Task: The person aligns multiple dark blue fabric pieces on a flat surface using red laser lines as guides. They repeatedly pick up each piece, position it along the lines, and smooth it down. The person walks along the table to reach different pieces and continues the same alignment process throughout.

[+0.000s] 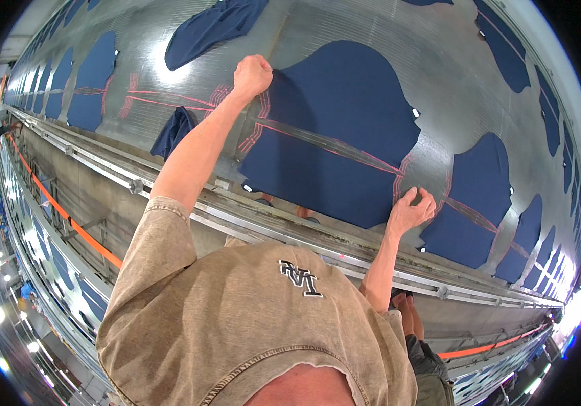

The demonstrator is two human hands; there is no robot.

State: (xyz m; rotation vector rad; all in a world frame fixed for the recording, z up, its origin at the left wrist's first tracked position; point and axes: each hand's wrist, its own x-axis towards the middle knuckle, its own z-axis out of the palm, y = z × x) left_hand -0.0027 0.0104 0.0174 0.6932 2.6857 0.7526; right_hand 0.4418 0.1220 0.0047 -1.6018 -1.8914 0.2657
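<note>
A wide navy blue fabric piece (344, 88) with rounded, irregular edges lies on the metal table. Pink line marks and a dark strip with pink edges run across it. At its upper left edge my left hand (253, 76) is closed in a fist-like grip on the fabric's margin. My right hand (413, 210) is beside the lower right edge, with fingers curled in a loose pinch; whatever is between them is too small to make out. Small white tags sit on the fabric's edges. Left of my left forearm lies a crumpled navy cloth (174, 132).
Another folded navy piece (209, 32) lies at the far side. More navy pieces (476, 196) line the table to the right, and others (92, 81) to the left. A metal rail (284, 233) edges the table near me. An orange strip (67, 216) runs behind on the left.
</note>
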